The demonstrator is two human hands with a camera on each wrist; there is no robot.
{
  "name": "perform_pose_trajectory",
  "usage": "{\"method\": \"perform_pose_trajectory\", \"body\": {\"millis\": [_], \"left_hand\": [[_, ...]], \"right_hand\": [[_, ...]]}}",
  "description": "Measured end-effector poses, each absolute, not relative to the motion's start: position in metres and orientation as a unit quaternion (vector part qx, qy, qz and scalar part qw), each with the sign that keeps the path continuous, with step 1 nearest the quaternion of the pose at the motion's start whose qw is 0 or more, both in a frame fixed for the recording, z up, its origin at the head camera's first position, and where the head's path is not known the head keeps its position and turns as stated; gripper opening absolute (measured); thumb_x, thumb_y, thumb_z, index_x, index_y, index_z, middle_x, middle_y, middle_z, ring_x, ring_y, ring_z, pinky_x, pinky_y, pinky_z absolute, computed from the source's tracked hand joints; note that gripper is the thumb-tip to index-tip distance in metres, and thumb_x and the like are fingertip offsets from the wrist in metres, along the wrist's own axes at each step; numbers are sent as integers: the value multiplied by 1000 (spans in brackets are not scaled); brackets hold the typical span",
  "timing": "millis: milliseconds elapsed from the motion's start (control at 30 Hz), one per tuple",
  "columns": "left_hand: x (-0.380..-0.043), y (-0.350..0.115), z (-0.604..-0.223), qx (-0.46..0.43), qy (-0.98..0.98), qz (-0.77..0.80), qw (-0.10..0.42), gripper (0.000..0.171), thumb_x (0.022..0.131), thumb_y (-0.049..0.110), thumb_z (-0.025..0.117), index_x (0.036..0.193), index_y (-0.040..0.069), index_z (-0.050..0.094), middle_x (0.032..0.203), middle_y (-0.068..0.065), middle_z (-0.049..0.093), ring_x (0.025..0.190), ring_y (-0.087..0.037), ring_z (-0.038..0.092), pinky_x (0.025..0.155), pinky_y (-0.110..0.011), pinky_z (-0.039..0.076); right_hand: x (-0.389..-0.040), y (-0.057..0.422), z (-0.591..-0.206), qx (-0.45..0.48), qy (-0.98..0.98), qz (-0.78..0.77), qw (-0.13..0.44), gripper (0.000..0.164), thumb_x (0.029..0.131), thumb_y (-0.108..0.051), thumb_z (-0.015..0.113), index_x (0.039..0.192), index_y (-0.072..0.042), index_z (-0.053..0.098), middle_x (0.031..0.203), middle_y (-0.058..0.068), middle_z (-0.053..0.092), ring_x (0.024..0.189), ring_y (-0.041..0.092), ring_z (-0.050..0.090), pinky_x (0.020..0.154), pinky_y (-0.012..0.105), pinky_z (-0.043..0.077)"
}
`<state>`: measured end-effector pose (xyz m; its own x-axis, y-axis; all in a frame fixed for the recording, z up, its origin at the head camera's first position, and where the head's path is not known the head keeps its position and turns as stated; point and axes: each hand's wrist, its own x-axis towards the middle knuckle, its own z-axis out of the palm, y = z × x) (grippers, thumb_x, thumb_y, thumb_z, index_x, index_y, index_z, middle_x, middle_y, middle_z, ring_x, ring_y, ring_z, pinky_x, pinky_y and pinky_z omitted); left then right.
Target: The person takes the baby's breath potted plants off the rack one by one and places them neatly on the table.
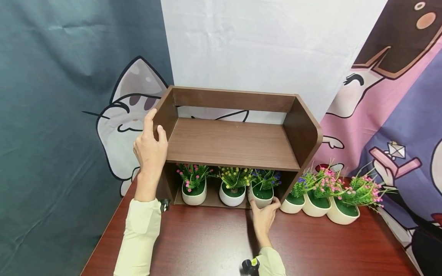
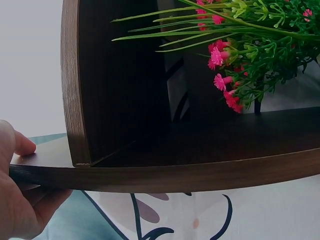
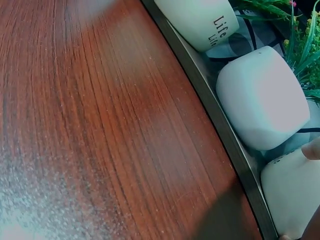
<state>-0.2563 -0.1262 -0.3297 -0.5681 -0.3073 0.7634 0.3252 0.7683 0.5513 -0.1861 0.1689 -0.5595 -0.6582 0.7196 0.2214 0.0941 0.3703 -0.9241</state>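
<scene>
My left hand (image 1: 150,151) grips the left side panel of a brown wooden shelf (image 1: 231,140); in the left wrist view, the thumb and fingers lie on opposite faces of the panel (image 2: 42,172). My right hand (image 1: 264,216) holds a white pot (image 1: 261,197) with blue flowers, thumb and fingers around its sides, at the right end of the lower compartment. That same pot (image 3: 287,192) is partly cut off in the right wrist view. Left of it in the compartment stand a yellow-flowered pot (image 1: 232,197) and a pink-flowered pot (image 1: 194,197).
Just right of the shelf, a blue-flowered pot (image 1: 291,206) and two pink-flowered pots (image 1: 315,207) stand in a row on the reddish-brown table (image 1: 200,241). Printed cloth (image 1: 241,46) hangs behind. The upper shelf level has raised side panels and a back rail (image 1: 235,99).
</scene>
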Motion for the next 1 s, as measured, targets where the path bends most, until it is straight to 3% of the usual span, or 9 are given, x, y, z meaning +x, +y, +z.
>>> {"method": "perform_pose_trajectory", "body": {"millis": [233,667,833,1000], "left_hand": [[-257,-127,-330,-10,-816,-340,468,40,94,19,48,133,25,49,57,-11,45,43,-23,30,45,-35,23],[-254,-124,-327,-5,-806,-337,486,40,90,10,54,129,15,54,54,-11,42,43,-2,16,44,-35,21],[-254,-125,-327,-7,-814,-334,475,40,93,15,51,132,21,51,54,-9,42,42,-9,23,44,-35,22],[-247,-121,-321,-10,-811,-336,479,39,91,12,52,130,18,52,54,-8,40,42,-4,19,44,-35,22]], "right_hand": [[-187,174,-559,-266,-783,486,282,83,67,-19,78,133,4,34,123,30,49,108,46,49,88,53,35],[-169,181,-557,-242,-788,495,276,78,69,-23,81,132,2,42,122,24,53,107,41,51,88,51,37],[-154,183,-557,-223,-779,517,275,76,70,-19,81,131,1,42,125,21,52,107,38,53,86,49,43],[-139,185,-558,-203,-776,533,270,76,70,-15,81,132,3,40,126,24,50,109,40,53,88,46,43]]}}
